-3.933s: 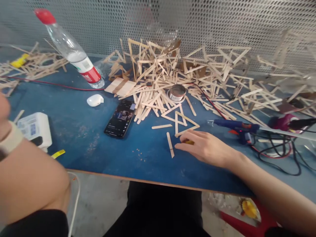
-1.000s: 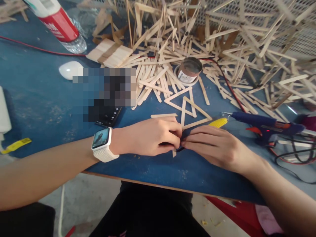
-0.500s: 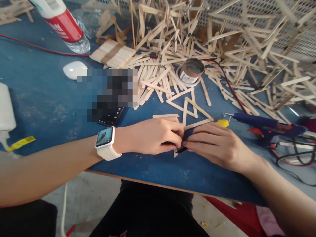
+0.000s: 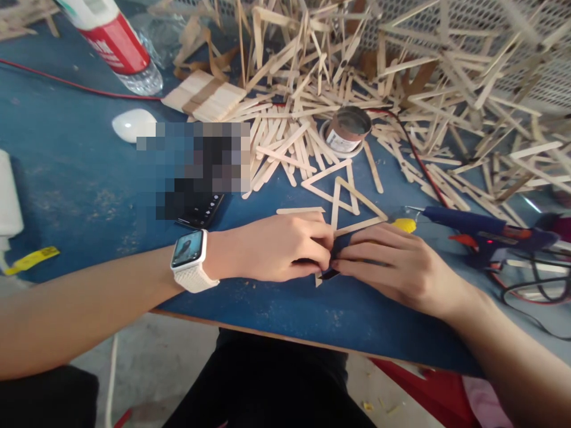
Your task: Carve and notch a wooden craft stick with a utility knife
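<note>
My left hand (image 4: 292, 246), with a white-banded watch (image 4: 189, 248) on its wrist, has its fingers curled down on a wooden craft stick (image 4: 318, 279). Only a short, slanted end of that stick shows. My right hand (image 4: 397, 264) is closed round what looks like a yellow utility knife (image 4: 404, 224), mostly hidden under the fingers. Its dark blade tip lies beside the stick end, and the fingertips of both hands nearly meet. Just beyond the hands lie sticks joined in a triangle (image 4: 359, 198), and another stick (image 4: 300, 210) lies behind my left hand.
A blue glue gun (image 4: 473, 223) with cables lies at right. Behind are a round tin (image 4: 350, 128), a banded stick bundle (image 4: 204, 95) and heaped sticks. At left stand a bottle (image 4: 118, 47), a white mouse (image 4: 134, 125) and a phone (image 4: 200, 209). The blue table's edge (image 4: 250, 334) runs in front.
Both hands keep nearly the same place and hold. The view has shifted slightly; nothing has visibly been picked up or let go.
</note>
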### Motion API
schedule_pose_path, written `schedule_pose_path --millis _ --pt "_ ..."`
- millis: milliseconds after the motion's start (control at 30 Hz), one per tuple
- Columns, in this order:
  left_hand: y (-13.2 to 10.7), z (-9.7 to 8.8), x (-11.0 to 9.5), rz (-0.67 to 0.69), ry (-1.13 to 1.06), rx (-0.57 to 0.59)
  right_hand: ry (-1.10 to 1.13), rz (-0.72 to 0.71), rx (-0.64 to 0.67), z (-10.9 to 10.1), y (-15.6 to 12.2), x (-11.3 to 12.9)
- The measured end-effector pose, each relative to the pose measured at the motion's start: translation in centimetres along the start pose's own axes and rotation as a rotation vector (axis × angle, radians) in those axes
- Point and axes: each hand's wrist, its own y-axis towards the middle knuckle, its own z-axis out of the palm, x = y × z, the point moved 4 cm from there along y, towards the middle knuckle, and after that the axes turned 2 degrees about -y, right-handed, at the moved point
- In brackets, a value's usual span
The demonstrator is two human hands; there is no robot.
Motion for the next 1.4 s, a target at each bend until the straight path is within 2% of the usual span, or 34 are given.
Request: schedule_pose_path --millis 300,767,1400 --pt "0.1 -0.1 0.2 -0.008 -0.021 0.008 0.017 -0.002 0.007 0.2 -0.4 -0.1" --pt "0.0 0.0 0.2 -0.017 -0.017 0.013 -0.016 -0.028 -0.013 -0.5 0.6 0.1" --pt "0.1 -0.1 0.2 -0.022 -0.014 0.036 0.006 -0.003 -0.018 0.3 -0.2 -0.1"
